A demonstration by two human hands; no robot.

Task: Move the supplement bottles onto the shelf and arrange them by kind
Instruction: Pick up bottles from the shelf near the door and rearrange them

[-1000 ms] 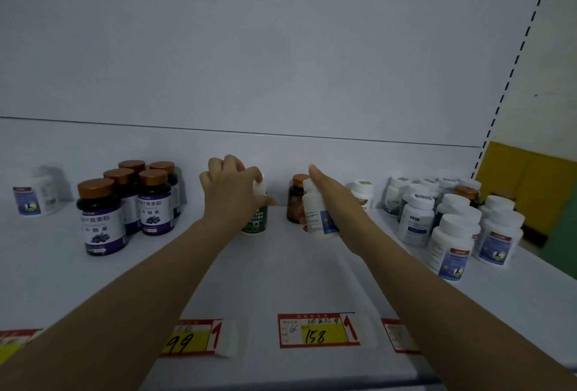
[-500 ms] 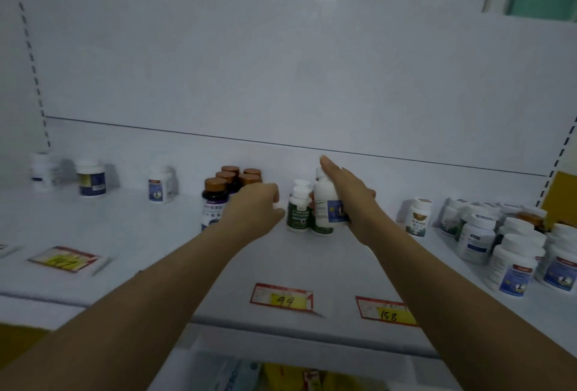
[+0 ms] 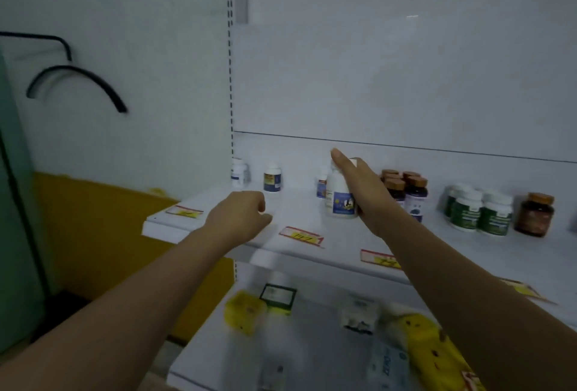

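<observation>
My right hand (image 3: 363,186) grips a white bottle with a blue label (image 3: 340,202), upright and just above or on the white shelf (image 3: 306,219), left of the dark brown-capped bottles (image 3: 406,191). My left hand (image 3: 242,219) hovers over the shelf's front left part with curled fingers, holding nothing. Three white bottles stand at the back left: one at the corner (image 3: 239,172), one beside it (image 3: 272,178), one partly hidden behind the held bottle (image 3: 321,186). Green-labelled bottles (image 3: 480,212) and an amber bottle (image 3: 534,214) stand to the right.
Red-and-yellow price tags (image 3: 301,236) lie along the shelf's front edge. A lower shelf (image 3: 218,344) carries yellow packs (image 3: 421,334) and small boxes (image 3: 278,295). A slotted upright (image 3: 230,78) marks the shelf's left end, with a wall and black hose (image 3: 81,78) beyond.
My right hand carried the white blue-labelled bottle left, past the dark bottles. My left hand let go of the green-labelled bottle and moved left. My view swung left.
</observation>
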